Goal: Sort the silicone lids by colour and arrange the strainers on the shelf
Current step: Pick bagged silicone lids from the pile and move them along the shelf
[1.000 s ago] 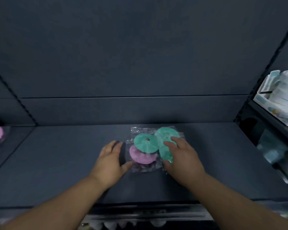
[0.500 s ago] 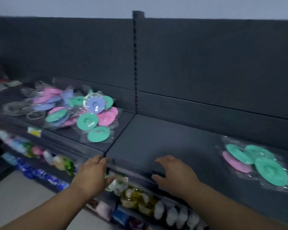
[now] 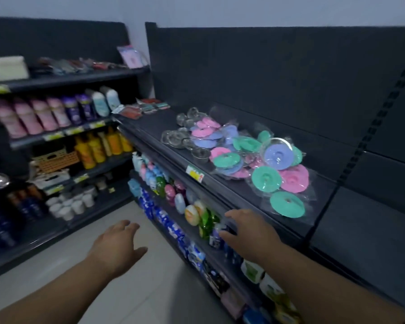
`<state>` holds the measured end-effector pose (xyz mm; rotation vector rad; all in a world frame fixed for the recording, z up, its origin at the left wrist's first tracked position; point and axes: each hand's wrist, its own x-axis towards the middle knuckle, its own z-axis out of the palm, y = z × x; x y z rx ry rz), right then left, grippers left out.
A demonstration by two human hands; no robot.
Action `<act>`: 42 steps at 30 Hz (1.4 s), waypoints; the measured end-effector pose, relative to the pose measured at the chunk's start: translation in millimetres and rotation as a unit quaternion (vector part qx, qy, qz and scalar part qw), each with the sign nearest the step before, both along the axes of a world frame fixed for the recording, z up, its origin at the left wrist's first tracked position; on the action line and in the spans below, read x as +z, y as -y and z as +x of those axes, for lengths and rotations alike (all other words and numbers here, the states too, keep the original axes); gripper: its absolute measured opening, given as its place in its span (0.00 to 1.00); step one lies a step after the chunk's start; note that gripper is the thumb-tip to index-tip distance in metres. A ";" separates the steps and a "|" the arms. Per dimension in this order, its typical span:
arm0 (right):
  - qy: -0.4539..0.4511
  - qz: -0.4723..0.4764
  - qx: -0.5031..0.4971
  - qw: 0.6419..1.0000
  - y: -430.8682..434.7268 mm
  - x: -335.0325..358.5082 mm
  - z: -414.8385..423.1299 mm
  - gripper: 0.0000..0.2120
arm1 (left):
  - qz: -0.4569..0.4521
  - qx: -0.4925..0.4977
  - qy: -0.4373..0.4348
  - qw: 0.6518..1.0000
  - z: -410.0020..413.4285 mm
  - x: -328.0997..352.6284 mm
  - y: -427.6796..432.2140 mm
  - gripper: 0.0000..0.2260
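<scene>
A heap of bagged silicone lids point(image 3: 262, 160) in teal, pink and lilac lies on the dark shelf point(image 3: 232, 190). One teal lid point(image 3: 287, 204) sits nearest the front edge. Several metal strainers point(image 3: 185, 139) in clear wrap lie to the left of the heap. My left hand point(image 3: 117, 246) hangs over the floor, fingers relaxed, holding nothing. My right hand point(image 3: 246, 232) hovers in front of the shelf's edge, below the lids, fingers loose and empty.
Lower shelves hold soap packs and sponges point(image 3: 192, 213). A second rack at the left carries pink, purple and orange bottles point(image 3: 56, 113) and white cups point(image 3: 68, 206). A yellow price tag point(image 3: 195, 173) sticks to the shelf edge. The shelf section point(image 3: 372, 235) at the right is dark.
The view has swung left, away from the sorted bag of lids, which is now out of sight. Both hands left the shelf and hang in the air before the mixed heap.
</scene>
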<state>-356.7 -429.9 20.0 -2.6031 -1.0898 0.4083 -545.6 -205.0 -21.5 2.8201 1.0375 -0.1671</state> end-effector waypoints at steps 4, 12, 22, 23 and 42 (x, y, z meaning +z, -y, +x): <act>-0.011 -0.003 0.032 0.999 -58.6 -9.4 14.3 0.19 | -0.043 0.037 -0.010 0.998 -1.7 -9.2 -45.7 0.27; 0.004 0.013 0.077 0.997 -172.5 -12.3 97.9 0.13 | -0.056 0.038 0.005 0.998 78.0 -7.1 -140.4 0.25; 0.034 0.104 0.026 0.994 -266.8 22.2 230.7 0.15 | -0.041 -0.038 0.108 0.993 233.2 31.1 -239.3 0.23; 0.036 0.103 0.015 0.994 -270.6 20.9 241.8 0.16 | -0.044 -0.050 0.123 0.990 250.2 33.6 -245.6 0.23; -0.014 -0.030 -0.288 0.957 -329.0 -13.6 305.9 0.43 | -0.201 -0.400 0.043 0.893 487.0 25.0 -303.1 0.38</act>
